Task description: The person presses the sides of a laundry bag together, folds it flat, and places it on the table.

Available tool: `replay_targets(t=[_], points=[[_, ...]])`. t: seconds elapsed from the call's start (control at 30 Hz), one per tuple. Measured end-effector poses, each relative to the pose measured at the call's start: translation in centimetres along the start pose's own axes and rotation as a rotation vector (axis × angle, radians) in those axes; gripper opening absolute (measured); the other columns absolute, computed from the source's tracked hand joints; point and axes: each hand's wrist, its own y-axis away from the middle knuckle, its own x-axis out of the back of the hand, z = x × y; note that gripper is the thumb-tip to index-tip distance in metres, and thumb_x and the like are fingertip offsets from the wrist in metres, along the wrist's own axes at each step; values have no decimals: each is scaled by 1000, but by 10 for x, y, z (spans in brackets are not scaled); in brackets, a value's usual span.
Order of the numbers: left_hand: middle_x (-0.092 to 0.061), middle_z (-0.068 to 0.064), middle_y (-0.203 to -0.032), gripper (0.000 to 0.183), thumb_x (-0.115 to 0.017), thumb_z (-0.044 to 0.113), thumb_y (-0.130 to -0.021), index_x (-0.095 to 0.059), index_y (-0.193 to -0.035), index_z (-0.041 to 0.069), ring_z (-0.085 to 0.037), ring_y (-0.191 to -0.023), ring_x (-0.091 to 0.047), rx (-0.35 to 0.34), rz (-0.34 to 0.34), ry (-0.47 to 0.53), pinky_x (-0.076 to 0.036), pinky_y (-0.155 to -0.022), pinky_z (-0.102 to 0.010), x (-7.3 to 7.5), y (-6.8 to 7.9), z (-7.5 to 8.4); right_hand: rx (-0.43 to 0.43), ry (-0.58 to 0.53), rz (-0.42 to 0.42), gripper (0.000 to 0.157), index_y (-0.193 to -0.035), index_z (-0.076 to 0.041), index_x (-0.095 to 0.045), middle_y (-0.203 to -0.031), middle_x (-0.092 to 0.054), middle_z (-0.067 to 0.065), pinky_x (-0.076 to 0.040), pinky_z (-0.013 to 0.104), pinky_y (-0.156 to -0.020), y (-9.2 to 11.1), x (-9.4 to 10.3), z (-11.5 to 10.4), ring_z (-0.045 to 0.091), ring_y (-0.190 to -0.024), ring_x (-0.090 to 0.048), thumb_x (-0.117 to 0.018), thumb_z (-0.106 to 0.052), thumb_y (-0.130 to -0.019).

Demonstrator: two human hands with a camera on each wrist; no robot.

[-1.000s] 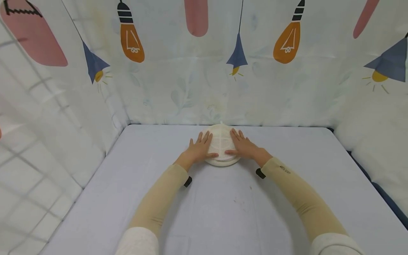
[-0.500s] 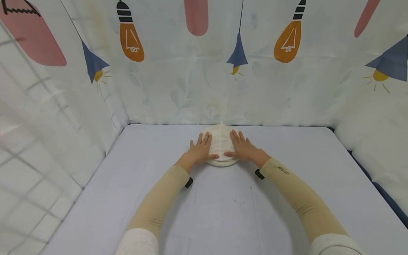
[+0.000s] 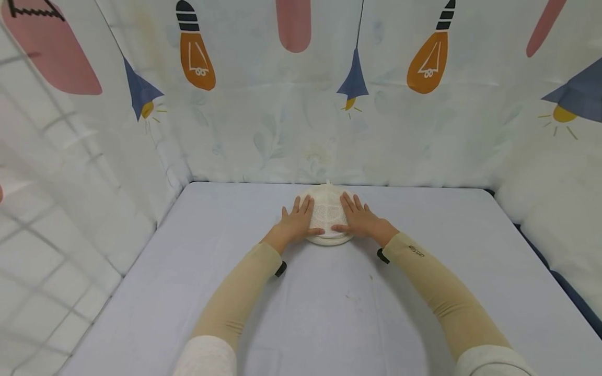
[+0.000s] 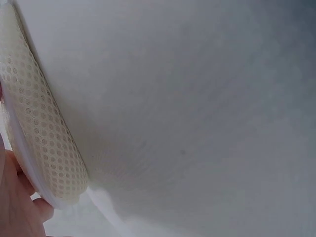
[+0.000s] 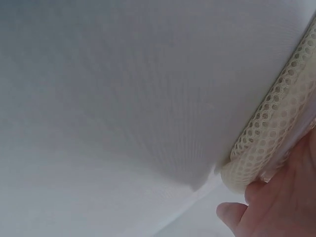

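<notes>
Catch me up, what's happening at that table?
A person rests the left hand and right hand on opposite sides of a round cream mesh item, both hands spread out. It lies near the far edge of the white-covered table, with printed fabric hanging behind.

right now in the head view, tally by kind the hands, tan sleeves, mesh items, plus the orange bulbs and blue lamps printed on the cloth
Hands, left hand and right hand: 2
Tan sleeves: 2
Pale mesh item: 1
Orange printed bulbs: 2
Blue printed lamps: 3
Total: 10
</notes>
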Motion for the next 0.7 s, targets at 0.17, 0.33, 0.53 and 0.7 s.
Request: replay_targets(t=[0.17, 0.33, 0.53, 0.7], points=[[15, -7, -153, 101, -40, 68, -84, 9, -148, 7, -31, -137, 16, -2, -2, -5, -7, -103, -64, 0, 0, 1, 6, -7, -1, 102, -146, -5, 15, -152, 18, 10, -8, 55, -108, 0, -2, 2, 33, -137, 16, -38, -69, -86], [13, -8, -154, 101, -42, 67, -84, 7, -148, 7, -32, -138, 13, -2, 4, -7, -9, -103, -64, 3, 0, 2, 16, 3, 0, 102, -145, -3, 15, -152, 19, 11, -10, 54, -108, 1, -2, 2, 34, -137, 15, -37, -68, -87], [11, -7, -154, 99, -42, 67, -85, 6, -149, 8, -31, -139, 11, -4, 9, -18, -9, -104, -63, 6, 2, 4, 8, -15, 3, 101, -146, -3, 14, -153, 17, 11, -9, 55, -108, 4, 2, 1, 33, -137, 14, -38, -68, -87], [10, -6, -154, 97, -42, 66, -86, 4, -149, 9, -31, -139, 10, -8, 18, -29, -9, -104, -62, 7, 4, 2, 30, 0, 29, 102, -146, -1, 11, -153, 14, 12, -7, 54, -108, 5, 3, 1, 31, -138, 14, -37, -68, -87]])
